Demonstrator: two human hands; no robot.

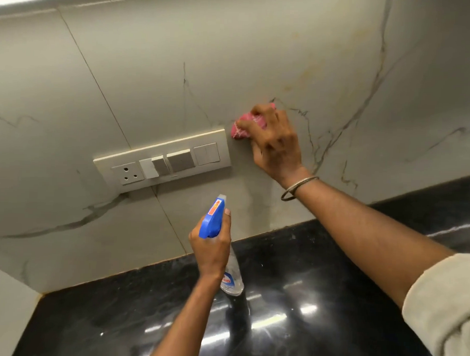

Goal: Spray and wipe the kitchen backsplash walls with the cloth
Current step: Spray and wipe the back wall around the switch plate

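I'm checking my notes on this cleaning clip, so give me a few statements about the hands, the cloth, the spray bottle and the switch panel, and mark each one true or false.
1. The right hand holds a pink cloth against the backsplash. True.
2. The cloth covers the switch panel. False: it is on the tile beside the panel's right end.
3. The left hand grips a spray bottle with a blue head. True.
4. The right wrist is bare. False: it wears a thin bangle.
5. The countertop is black and glossy. True.
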